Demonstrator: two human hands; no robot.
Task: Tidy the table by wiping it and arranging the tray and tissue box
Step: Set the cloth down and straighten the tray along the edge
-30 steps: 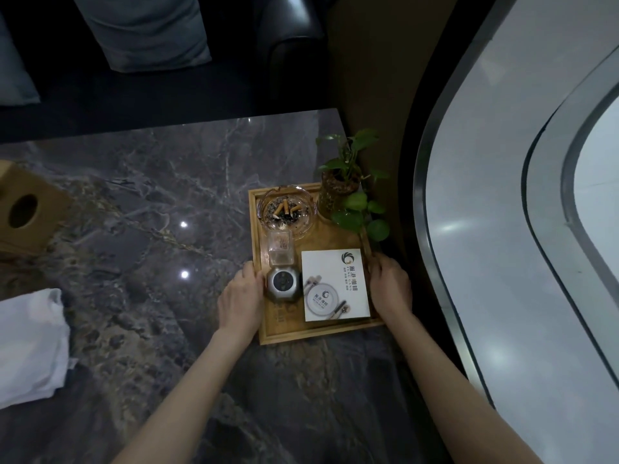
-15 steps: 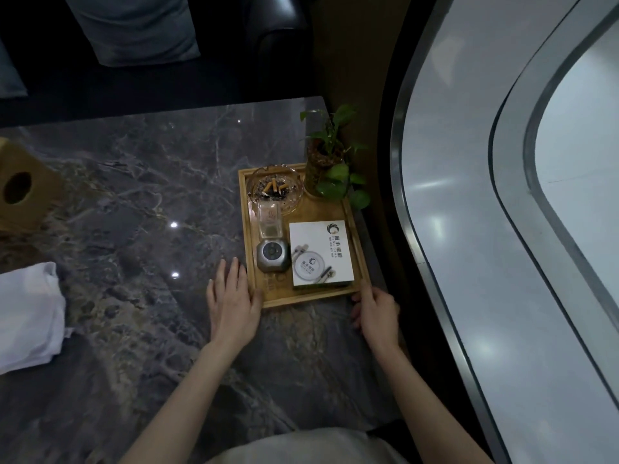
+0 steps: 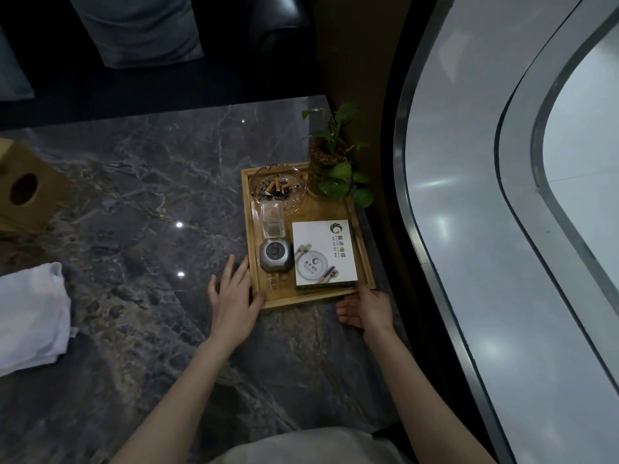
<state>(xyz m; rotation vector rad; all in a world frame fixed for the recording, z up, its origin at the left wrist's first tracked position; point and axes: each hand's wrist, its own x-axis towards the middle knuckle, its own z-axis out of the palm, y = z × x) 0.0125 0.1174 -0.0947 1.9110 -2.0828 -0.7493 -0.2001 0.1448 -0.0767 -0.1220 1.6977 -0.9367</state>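
At the near right corner of the marble bench (image 3: 140, 202), the left hand (image 3: 234, 296) lies flat with fingers spread, touching the wooden tray's (image 3: 363, 249) near-left corner, while the right hand (image 3: 368, 308) rests open at its near-right corner, gripping nothing. The tray carries a glass ashtray (image 3: 279, 189), a small potted plant (image 3: 330, 162), a grey device (image 3: 274, 254) and a white booklet (image 3: 323, 252). Well apart at the left edge lie a white cloth (image 3: 30, 313) and a wooden tissue box (image 3: 26, 189).

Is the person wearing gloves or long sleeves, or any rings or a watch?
No gloves: the left hand and right hand are bare. No sleeves cover the forearms as far as the picture shows. No ring, watch or bracelet is visible. Only a light-coloured garment shows at the bottom edge.
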